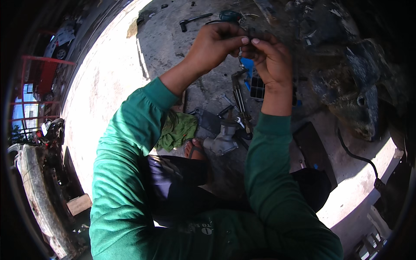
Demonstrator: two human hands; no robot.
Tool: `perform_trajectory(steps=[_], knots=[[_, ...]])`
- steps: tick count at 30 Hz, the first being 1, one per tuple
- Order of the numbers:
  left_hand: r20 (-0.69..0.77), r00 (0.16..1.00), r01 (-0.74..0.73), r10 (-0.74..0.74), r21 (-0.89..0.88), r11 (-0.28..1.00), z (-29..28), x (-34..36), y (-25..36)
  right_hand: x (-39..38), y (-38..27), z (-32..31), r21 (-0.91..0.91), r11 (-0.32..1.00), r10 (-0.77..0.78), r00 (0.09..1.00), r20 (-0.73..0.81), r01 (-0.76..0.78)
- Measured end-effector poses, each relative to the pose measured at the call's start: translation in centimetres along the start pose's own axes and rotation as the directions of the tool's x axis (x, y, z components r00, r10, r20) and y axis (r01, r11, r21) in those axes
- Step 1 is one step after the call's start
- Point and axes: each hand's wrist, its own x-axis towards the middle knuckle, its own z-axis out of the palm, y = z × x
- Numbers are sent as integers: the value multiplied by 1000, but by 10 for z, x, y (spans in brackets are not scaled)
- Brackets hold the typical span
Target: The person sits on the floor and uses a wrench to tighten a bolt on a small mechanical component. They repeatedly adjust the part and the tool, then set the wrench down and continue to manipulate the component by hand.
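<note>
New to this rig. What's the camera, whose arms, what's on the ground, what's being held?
There is one view, from a fisheye camera worn on a person's head and looking down, so straight edges bend near the rim. The green-sleeved arms are the wearer's own. The left hand and right hand meet over a small dark part, pinched between the fingers; it is too small to identify. Below, on the concrete floor, lie a grey metal housing, a green rag, a long hand tool, a blue compartment tray and a black wrench.

Plain green long sleeves [125,173], crumpled lighter-green rag [177,130], blue plastic tray [255,84], grey cast-metal housing [221,141], grey concrete floor [173,47], red metal railing [43,73].
</note>
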Motion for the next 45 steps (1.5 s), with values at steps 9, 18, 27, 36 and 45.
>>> perform_trajectory(steps=[9, 18, 27, 36, 45], knots=[[41, 999, -1, 0, 33, 999, -1, 2, 3, 0, 0, 2, 64, 998, -20, 1000, -16, 21], [11, 996, 88, -87, -122, 989, -2, -4, 4, -2, -2, 6, -55, 998, -26, 998, 51, 29], [81, 996, 39, -38, -15, 999, -12, -4, 2, -4, -6, 6, -147, 989, 1, 994, 108, 15], [137, 990, 39, -27, -88, 995, -13, -5, 11, -6, -8, 11, -125, 991, -26, 982, 188, 50], [195, 970, 162, -147, -62, 985, -23, -6, 21, -9, -13, 20, -175, 984, 11, 984, 177, 21]])
